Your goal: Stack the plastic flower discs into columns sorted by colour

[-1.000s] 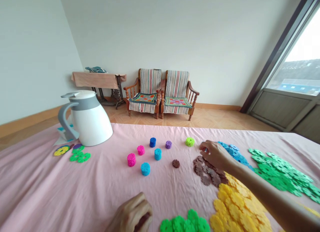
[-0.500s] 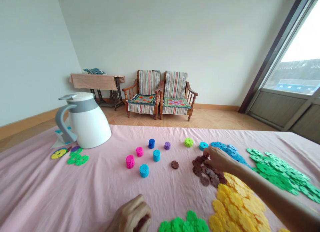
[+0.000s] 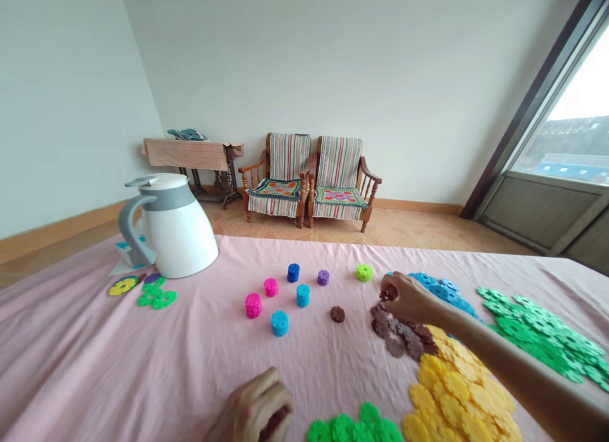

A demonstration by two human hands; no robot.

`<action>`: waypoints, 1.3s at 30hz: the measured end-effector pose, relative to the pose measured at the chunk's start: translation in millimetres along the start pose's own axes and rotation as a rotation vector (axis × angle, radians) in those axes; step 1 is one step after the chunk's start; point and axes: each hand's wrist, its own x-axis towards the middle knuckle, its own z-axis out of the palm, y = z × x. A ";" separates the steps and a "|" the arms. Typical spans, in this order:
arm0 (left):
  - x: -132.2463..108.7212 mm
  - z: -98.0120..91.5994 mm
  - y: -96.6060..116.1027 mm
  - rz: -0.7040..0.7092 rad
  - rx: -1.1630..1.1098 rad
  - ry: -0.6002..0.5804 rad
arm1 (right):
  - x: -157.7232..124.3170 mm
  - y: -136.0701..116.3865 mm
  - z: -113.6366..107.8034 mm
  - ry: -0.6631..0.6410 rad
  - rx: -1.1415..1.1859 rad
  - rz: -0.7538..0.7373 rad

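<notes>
My right hand (image 3: 404, 296) is at the far edge of a loose pile of brown notched plastic discs (image 3: 404, 335), its fingertips pinched on a brown disc (image 3: 386, 295). Closer to me, my left hand (image 3: 259, 405) rests curled on the cloth; dark brown shows inside its fingers, apparently brown discs, mostly hidden. Between the hands lies a small stack of brown discs (image 3: 337, 314). Beyond stand short disc stacks: pink (image 3: 253, 305), light blue (image 3: 280, 323), dark blue (image 3: 294, 273), purple (image 3: 323, 278) and lime green (image 3: 364, 273).
Yellow discs (image 3: 459, 391), bright green discs (image 3: 354, 426), more green discs (image 3: 537, 334) and blue discs (image 3: 445, 290) lie in heaps. A white and grey jug (image 3: 183, 239) stands at the left on the pink tablecloth (image 3: 143, 366), near loose discs (image 3: 157, 296). Two armchairs (image 3: 340, 175) are beyond.
The view has shifted slightly. My right hand has lifted a little off the brown pile with a brown disc in its fingertips. My left hand stays curled in place.
</notes>
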 end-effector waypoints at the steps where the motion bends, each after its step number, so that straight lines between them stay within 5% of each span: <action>1: 0.2 -0.2 0.5 -0.005 -0.007 0.001 | -0.1 -8.8 -3.0 0.015 0.032 -0.044; 10: 0.5 -0.4 0.0 -0.023 0.009 -0.044 | 0.6 -77.1 0.5 0.027 0.224 -0.350; 24: -0.4 -0.5 1.5 -0.051 0.012 -0.070 | 0.4 -89.9 7.2 -0.011 0.141 -0.357; 30: -2.2 -0.4 1.0 -0.027 -0.012 -0.051 | 1.2 -82.1 -5.4 -0.007 0.099 -0.341; 39: 1.2 -5.1 5.3 -0.019 -0.038 -0.010 | -1.3 -24.0 -23.3 -0.104 -0.131 -0.199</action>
